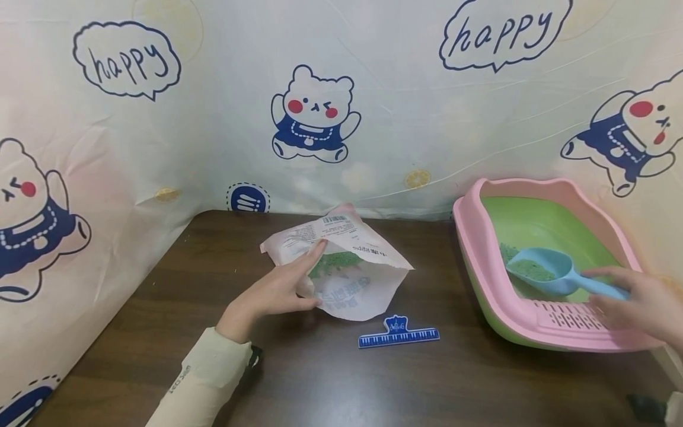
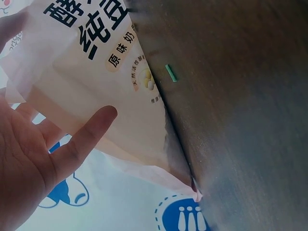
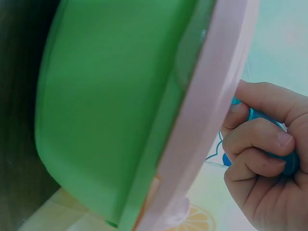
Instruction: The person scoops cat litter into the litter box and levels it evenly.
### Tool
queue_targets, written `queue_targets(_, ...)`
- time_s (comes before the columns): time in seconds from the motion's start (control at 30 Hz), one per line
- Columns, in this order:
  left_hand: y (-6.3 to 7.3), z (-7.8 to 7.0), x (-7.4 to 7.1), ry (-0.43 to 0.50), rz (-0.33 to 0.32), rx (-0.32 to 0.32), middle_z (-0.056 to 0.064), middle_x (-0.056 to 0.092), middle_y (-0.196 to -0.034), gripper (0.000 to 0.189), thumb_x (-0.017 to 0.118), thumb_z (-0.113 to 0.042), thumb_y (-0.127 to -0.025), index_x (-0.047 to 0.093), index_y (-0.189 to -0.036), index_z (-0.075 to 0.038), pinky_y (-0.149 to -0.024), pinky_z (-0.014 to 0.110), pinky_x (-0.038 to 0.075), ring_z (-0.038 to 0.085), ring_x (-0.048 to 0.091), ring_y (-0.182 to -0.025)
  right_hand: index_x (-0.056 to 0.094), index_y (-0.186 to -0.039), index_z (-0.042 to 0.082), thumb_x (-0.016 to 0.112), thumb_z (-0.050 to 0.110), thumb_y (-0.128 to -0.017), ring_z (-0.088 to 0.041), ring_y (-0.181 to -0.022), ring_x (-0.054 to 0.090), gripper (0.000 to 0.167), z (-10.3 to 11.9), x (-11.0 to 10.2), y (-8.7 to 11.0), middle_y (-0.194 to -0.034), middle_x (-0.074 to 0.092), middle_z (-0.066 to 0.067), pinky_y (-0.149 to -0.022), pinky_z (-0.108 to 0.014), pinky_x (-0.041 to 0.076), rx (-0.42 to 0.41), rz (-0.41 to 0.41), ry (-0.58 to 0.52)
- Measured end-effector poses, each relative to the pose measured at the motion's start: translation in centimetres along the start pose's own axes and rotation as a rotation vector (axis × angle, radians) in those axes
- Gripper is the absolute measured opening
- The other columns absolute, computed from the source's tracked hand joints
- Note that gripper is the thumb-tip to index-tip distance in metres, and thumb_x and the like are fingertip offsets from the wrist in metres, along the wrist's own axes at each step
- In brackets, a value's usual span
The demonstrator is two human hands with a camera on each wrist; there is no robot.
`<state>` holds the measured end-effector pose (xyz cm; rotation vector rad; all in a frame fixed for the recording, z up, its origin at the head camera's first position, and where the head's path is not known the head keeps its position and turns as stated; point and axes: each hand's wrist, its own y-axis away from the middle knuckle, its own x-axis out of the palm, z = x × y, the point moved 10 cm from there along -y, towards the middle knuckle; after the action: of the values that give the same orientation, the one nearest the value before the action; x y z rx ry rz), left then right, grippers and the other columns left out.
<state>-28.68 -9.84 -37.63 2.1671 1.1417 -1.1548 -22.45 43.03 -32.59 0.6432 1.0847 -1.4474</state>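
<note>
The left hand (image 1: 277, 287) holds the side of an open pale pink paper bag (image 1: 381, 246), thumb and fingers spread about its mouth. Green pellets (image 1: 338, 263) show inside the bag. In the left wrist view the thumb (image 2: 89, 137) lies against the bag's printed side (image 2: 106, 96); the other fingers are partly hidden. With curled fingers the right hand (image 1: 642, 299) grips the handle of a light blue scoop (image 1: 560, 284). Green pellets fill part of the scoop, which is inside a pink-rimmed green litter box (image 1: 493, 279). In the right wrist view the box wall (image 3: 110, 106) hides the scoop's bowl.
A blue piano-patterned clip (image 1: 398, 332) lies on the brown table (image 1: 341, 385) in front of the bag. Some green pellets (image 1: 507, 252) lie in the litter box. One green pellet (image 2: 171, 73) is on the table. A printed cloth (image 1: 400, 118) hangs behind.
</note>
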Motion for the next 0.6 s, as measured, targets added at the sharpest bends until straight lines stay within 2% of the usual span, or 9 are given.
queue_targets(0.13, 0.1, 0.0, 0.0, 0.004, -0.002, 0.000, -0.006, 0.018, -0.167, 0.106, 0.077, -0.028, -0.084, 0.003, -0.160, -0.035, -0.100, 0.039, 0.049, 0.026, 0.053, -0.118, 0.066, -0.106, -0.007, 0.077, -0.003, -0.075, 0.004, -0.062, 0.039, 0.033, 0.9, 0.1, -0.7, -0.078, 0.059, 0.008, -0.055, -0.021, 0.036, -0.049, 0.035, 0.043)
queue_targets(0.33, 0.1, 0.0, 0.0, -0.019, -0.003, 0.001, -0.006, 0.019, -0.166, 0.106, 0.077, -0.028, -0.084, 0.002, -0.160, -0.036, -0.093, 0.034, 0.049, 0.020, 0.053, -0.112, 0.066, -0.105, -0.006, 0.076, -0.008, -0.072, 0.006, -0.061, 0.041, 0.034, 2.0, 0.0, -1.4, -0.075, 0.060, 0.011, -0.053, -0.021, 0.038, -0.107, 0.046, 0.078)
queue_targets(0.5, 0.0, 0.0, 0.0, -0.011, 0.001, 0.000, -0.007, 0.017, -0.167, 0.106, 0.077, -0.027, -0.084, 0.002, -0.160, -0.036, -0.096, 0.035, 0.049, 0.023, 0.053, -0.115, 0.066, -0.105, -0.005, 0.075, -0.008, -0.073, 0.005, -0.059, 0.041, 0.033, 2.6, -0.1, -1.6, -0.075, 0.061, 0.006, -0.050, -0.021, 0.039, -0.115, 0.055, 0.087)
queue_targets(0.6, 0.0, 0.0, 0.0, -0.002, 0.005, 0.002, -0.006, 0.017, -0.167, 0.106, 0.077, -0.027, -0.085, 0.002, -0.160, -0.036, -0.100, 0.038, 0.049, 0.026, 0.053, -0.118, 0.066, -0.105, -0.003, 0.075, -0.007, -0.074, 0.005, -0.060, 0.038, 0.033, 2.9, -0.1, -1.7, -0.078, 0.062, -0.002, -0.052, -0.021, 0.037, -0.111, 0.066, 0.126)
